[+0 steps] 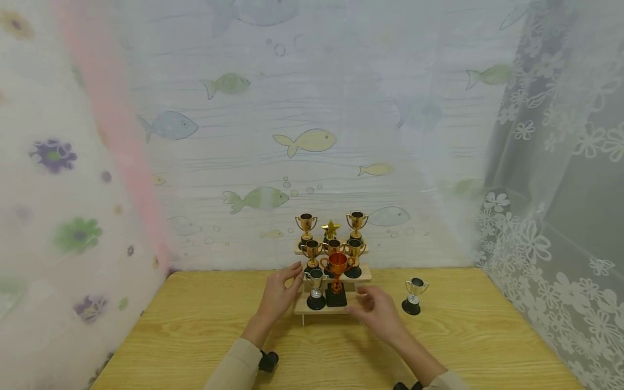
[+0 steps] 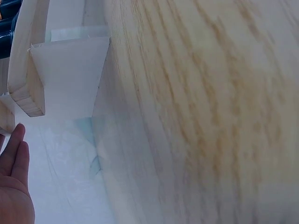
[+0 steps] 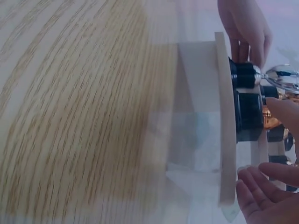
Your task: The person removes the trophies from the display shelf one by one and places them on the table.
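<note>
Table spreading wide on both sides of a tiered stand near its back edge.
Left hand, fingers extended, and right hand, thumb and fingers apart, flank the stand, gripping nothing; contact unclear. Silver trophy rightward.

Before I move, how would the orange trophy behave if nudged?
The orange trophy might tip if pushed high, its cup flaring above a slim stem; its square black base should resist rolling; its glossy finish could feel slippery.
</note>
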Tool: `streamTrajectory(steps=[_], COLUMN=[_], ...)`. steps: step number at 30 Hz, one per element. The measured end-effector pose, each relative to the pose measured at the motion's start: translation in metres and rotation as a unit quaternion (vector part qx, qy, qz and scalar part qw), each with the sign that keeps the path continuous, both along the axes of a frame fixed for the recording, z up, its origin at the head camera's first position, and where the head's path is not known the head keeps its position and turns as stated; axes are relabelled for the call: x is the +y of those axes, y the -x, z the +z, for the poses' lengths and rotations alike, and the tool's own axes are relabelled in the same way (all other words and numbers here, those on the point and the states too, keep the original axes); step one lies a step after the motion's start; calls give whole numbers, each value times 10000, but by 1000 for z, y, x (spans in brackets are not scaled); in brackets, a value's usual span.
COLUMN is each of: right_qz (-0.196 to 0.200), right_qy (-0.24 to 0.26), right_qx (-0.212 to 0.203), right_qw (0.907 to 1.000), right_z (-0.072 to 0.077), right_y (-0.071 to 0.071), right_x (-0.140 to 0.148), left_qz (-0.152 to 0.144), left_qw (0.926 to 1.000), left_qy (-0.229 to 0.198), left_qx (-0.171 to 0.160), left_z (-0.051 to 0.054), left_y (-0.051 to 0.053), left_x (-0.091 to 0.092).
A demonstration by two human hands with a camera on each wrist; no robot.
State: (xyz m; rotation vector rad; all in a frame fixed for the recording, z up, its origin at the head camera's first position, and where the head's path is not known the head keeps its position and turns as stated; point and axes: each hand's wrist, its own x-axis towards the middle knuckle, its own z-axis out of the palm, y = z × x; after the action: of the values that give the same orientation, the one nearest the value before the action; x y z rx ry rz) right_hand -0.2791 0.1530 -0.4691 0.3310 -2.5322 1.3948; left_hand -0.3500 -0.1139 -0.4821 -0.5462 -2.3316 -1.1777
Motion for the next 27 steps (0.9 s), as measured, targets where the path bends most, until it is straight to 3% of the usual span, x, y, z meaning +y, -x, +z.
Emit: streamTrajectory(steps=[6, 13, 27], right_qz=[-42, -120, -99], right_qy=[-8, -110, 187], right_qx=[-101, 78, 271], right_qw=[9999, 9998, 9994], right_z=[-3, -8, -16], right_y=[5, 11, 22], right_x=[-12, -24, -39], left_qz=[24, -2, -44], left_qw=[10000, 10000, 9999], left_qy=[22, 17, 2], left_qx=[2, -15, -114], left_z=[-1, 0, 1], left_y=[1, -1, -2], left_x=[-1, 0, 0])
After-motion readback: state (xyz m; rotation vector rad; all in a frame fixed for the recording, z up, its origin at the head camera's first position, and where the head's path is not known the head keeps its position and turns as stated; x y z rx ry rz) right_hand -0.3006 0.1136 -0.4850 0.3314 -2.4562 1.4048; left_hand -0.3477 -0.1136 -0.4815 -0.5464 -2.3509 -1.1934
